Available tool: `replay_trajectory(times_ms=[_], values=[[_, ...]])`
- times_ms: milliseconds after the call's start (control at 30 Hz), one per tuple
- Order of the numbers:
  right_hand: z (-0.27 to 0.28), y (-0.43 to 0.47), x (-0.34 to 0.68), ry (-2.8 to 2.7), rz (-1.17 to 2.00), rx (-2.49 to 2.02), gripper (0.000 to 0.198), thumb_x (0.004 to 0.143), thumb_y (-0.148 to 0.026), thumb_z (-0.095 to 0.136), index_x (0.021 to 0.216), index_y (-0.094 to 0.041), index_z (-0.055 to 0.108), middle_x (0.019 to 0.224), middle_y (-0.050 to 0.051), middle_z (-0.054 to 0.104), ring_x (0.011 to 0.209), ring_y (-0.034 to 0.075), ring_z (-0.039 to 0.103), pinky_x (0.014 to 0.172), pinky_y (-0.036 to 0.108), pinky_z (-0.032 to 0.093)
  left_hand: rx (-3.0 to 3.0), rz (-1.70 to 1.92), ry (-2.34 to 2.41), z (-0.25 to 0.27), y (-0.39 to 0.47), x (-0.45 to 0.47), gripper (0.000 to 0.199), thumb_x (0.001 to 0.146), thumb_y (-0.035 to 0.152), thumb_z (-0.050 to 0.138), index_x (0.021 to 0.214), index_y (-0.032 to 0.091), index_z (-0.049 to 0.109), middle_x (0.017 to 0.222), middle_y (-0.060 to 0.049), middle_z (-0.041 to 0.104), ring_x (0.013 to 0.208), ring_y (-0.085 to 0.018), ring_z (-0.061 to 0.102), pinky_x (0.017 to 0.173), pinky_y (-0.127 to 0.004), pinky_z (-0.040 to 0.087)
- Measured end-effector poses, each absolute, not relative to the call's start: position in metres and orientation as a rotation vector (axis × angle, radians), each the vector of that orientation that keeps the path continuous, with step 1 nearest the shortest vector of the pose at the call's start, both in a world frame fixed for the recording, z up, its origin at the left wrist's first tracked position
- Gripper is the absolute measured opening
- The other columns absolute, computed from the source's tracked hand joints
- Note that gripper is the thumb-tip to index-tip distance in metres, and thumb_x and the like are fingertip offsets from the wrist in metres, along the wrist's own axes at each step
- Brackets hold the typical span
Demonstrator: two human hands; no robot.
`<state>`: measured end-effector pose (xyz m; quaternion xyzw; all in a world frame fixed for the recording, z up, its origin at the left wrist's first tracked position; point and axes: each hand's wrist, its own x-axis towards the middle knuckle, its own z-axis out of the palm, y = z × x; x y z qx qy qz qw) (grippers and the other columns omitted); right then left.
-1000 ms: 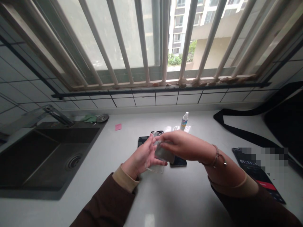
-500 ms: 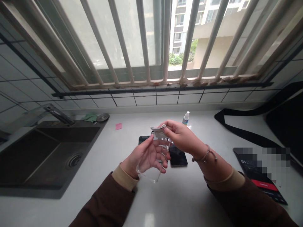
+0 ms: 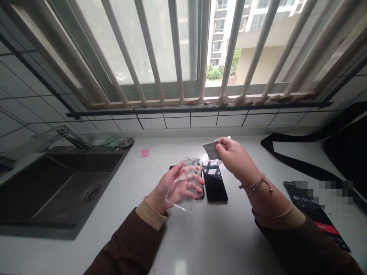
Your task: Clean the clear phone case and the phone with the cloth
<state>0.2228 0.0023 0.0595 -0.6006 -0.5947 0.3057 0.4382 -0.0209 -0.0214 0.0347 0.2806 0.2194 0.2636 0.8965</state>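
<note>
Two hands are up over the white worktop [image 3: 218,244]. My left hand [image 3: 172,187] holds a clear phone case [image 3: 185,185] tilted, its camera cut-outs at the top, fingers [image 3: 197,182] curled round its right edge and clamped on it. My right hand [image 3: 235,158], at about 2 o'clock from the case and apart from it, pinches a small grey wipe [image 3: 211,150] between thumb and fingertips. Two dark phones lie flat beneath: one phone [image 3: 215,181] in plain sight at 3 o'clock of the case, the other phone [image 3: 172,167] mostly hidden behind my left hand. At 9 o'clock sits the dark sink [image 3: 57,183] with its tap [image 3: 73,138]; a pink sticky note [image 3: 145,153] lies near it. A black strap [image 3: 289,154] trails at 3 o'clock.
</note>
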Motion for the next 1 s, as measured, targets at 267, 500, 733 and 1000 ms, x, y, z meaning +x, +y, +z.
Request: replay_trajectory(times_ms=[267, 500, 733, 1000], values=[[0.058, -0.01, 0.194, -1.587, 1.206, -1.111, 0.023, 0.099, -0.038, 0.056, 0.104, -0.019, 0.068, 0.091, 0.003, 0.076, 0.08, 0.018, 0.07, 0.07, 0.028, 0.053, 0.599, 0.483, 0.385, 0.031, -0.025, -0.02, 0.061, 0.111, 0.052, 0.029, 0.136, 0.007, 0.063, 0.102, -0.021, 0.075, 0.082, -0.028, 0.079, 0.072, -0.04, 0.064], [0.066, -0.006, 0.209, -1.632, 0.81, -1.464, 0.021, 0.095, -0.034, 0.054, 0.084, -0.021, 0.069, 0.07, -0.001, 0.068, 0.065, 0.017, 0.061, 0.059, 0.027, 0.041, 0.53, 0.693, 0.448, 0.033, -0.016, -0.021, 0.059, 0.111, 0.05, 0.031, 0.131, 0.005, 0.064, 0.101, -0.022, 0.077, 0.079, -0.027, 0.079, 0.073, -0.039, 0.065], [0.051, -0.005, 0.199, -1.62, 0.624, -1.534, 0.023, 0.098, -0.034, 0.052, 0.095, -0.022, 0.071, 0.083, 0.003, 0.077, 0.076, 0.021, 0.069, 0.066, 0.03, 0.046, 0.528, 0.693, 0.539, 0.03, -0.024, -0.011, 0.06, 0.11, 0.055, 0.039, 0.139, 0.007, 0.059, 0.113, -0.027, 0.076, 0.092, -0.03, 0.08, 0.083, -0.039, 0.064], [0.045, -0.022, 0.17, -1.741, 0.602, -1.457, 0.021, 0.101, -0.023, 0.051, 0.11, -0.022, 0.07, 0.078, 0.002, 0.076, 0.072, 0.02, 0.07, 0.068, 0.029, 0.045, 0.445, 0.871, 0.643, 0.028, -0.023, -0.005, 0.058, 0.11, 0.051, 0.041, 0.146, 0.009, 0.056, 0.102, -0.02, 0.076, 0.082, -0.024, 0.078, 0.082, -0.035, 0.063]])
